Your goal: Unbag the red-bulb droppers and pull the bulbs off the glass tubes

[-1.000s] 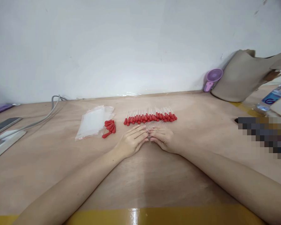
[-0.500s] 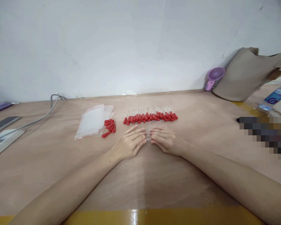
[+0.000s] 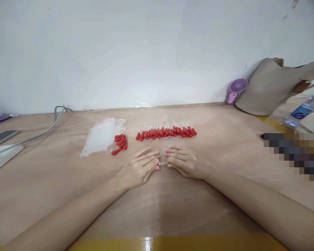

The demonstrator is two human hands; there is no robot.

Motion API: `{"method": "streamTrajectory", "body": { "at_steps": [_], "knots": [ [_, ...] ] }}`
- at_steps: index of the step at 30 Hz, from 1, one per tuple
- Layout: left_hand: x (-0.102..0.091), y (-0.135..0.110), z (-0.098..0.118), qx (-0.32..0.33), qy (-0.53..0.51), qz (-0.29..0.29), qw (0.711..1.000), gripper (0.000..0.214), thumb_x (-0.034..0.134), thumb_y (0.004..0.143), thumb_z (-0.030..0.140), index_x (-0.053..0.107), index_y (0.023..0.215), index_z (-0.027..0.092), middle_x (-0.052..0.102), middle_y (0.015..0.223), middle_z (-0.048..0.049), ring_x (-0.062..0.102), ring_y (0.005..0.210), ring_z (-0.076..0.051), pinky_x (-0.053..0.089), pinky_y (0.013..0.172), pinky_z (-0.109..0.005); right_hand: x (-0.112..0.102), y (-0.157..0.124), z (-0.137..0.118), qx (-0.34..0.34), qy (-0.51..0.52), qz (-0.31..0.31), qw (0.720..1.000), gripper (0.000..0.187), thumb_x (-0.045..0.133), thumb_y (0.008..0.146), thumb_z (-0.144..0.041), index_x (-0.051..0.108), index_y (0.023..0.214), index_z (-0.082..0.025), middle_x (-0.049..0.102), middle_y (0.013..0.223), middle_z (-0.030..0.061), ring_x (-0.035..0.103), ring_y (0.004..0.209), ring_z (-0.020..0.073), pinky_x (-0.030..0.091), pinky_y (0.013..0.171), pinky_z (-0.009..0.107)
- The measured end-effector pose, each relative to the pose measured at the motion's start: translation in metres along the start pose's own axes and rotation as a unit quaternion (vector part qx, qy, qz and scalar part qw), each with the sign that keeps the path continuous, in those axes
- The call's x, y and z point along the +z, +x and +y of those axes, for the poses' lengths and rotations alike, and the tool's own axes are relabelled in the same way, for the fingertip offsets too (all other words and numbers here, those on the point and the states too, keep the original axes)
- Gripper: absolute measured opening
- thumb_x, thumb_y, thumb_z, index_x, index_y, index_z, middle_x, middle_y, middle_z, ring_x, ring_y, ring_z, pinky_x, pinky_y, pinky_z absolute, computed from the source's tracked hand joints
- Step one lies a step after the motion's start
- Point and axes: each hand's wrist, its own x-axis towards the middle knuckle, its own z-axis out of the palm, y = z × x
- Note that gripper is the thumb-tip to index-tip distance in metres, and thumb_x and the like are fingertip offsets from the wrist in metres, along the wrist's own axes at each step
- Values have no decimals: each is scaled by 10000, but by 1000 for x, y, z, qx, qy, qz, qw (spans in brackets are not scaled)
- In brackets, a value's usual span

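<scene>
My left hand (image 3: pixel 140 166) and my right hand (image 3: pixel 186 161) rest low on the wooden table, fingertips facing each other. Between them lies a small clear glass tube (image 3: pixel 162 163) with a red end, pinched at each end by the fingers of both hands. Just beyond the hands lies a bunch of bare clear tubes (image 3: pixel 173 141). Behind those runs a row of several droppers with red rubber bulbs (image 3: pixel 166 132). A small pile of loose red bulbs (image 3: pixel 120 143) lies to the left, beside clear zip bags (image 3: pixel 101 136).
A grey cable (image 3: pixel 45 132) and a white power strip (image 3: pixel 2 157) sit at the far left with a phone (image 3: pixel 2 137). At the back right stand a purple hand fan (image 3: pixel 237 89), a beige bag (image 3: pixel 273 87) and a water bottle (image 3: pixel 305 108).
Both hands have drawn back toward me from the tube bunch, bringing one tube with them; they have moved slightly apart.
</scene>
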Motion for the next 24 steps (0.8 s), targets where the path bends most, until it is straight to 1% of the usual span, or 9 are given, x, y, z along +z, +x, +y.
{"method": "streamTrajectory", "body": {
  "at_steps": [4,7,8,10,13,16,18,21,24],
  "knots": [
    [-5,-5,10,7,14,17,1000,138,541,829,143,566,965,143,701,840,-20,629,949,-165,386,1002,-399,-1,2,-4,-17,21,12,1000,148,518,847,-175,587,963,-112,676,946,88,581,1034,171,472,953,340],
    [-13,-20,9,-25,17,32,999,177,547,820,133,564,993,166,691,847,-13,633,891,-155,430,929,-368,-4,1,-1,-14,38,19,999,139,511,849,-166,596,944,-112,666,947,92,575,1028,177,471,938,345],
    [-16,-27,6,-49,22,39,998,195,545,818,130,565,1006,178,685,849,-14,630,854,-150,454,872,-345,-4,0,1,11,42,28,999,134,503,852,-165,604,923,-115,660,937,95,580,1000,178,483,908,342],
    [-26,-45,-4,-112,43,52,991,235,531,818,127,569,1034,208,664,840,-20,607,766,-144,474,746,-305,-5,-1,6,106,33,51,992,157,480,864,-186,624,871,-125,640,844,91,592,863,168,510,778,321],
    [-42,-72,-29,-242,84,85,963,249,501,835,189,589,1060,249,589,910,-55,567,724,-146,468,638,-281,-2,-1,13,244,-17,58,968,237,445,883,-257,657,855,-154,534,641,40,504,631,141,449,594,286],
    [-55,-89,-56,-378,127,100,912,259,458,845,292,615,1045,248,540,946,-78,555,735,-176,468,596,-299,6,0,15,270,-52,42,960,282,397,894,-264,653,954,-165,497,628,32,451,612,145,401,594,283],
    [-60,-92,-70,-450,102,53,886,310,421,845,339,607,1067,228,552,937,-81,568,774,-199,480,638,-321,11,0,16,273,-62,32,960,297,379,888,-238,637,1003,-148,512,664,46,452,639,155,390,620,290],
    [-64,-87,-81,-535,11,-49,843,381,449,807,431,573,1089,207,598,894,-55,589,734,-187,483,645,-308,13,-1,19,288,-73,15,955,290,393,867,-210,633,1012,-136,524,687,55,462,666,163,375,643,293],
    [-65,-77,-83,-574,-30,-75,815,413,523,745,497,551,1021,192,626,850,-26,587,705,-164,467,620,-266,12,-2,21,301,-84,4,950,283,403,854,-196,638,1000,-139,533,701,55,468,679,162,361,650,290]
  ]
}}
